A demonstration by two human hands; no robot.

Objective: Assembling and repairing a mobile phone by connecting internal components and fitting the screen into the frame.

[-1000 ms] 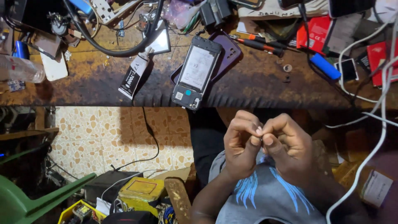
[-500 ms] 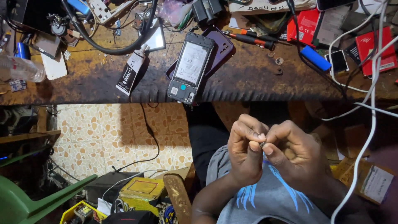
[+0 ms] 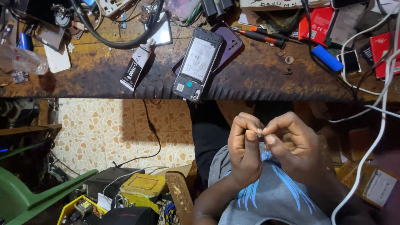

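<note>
A tiny part [image 3: 259,135], too small to make out, is pinched between the fingertips of the left hand [image 3: 245,148] and right hand [image 3: 293,146], held together near the lap, below the tabletop [image 3: 258,79] edge where an opened phone [image 3: 198,62] lies.

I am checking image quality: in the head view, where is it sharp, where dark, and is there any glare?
Head view: the opened phone on the workbench is sharp with a mild sheen; the left hand and right hand are slightly soft; the tiny part they pinch is unclear; below the bench is shadowed.
</note>
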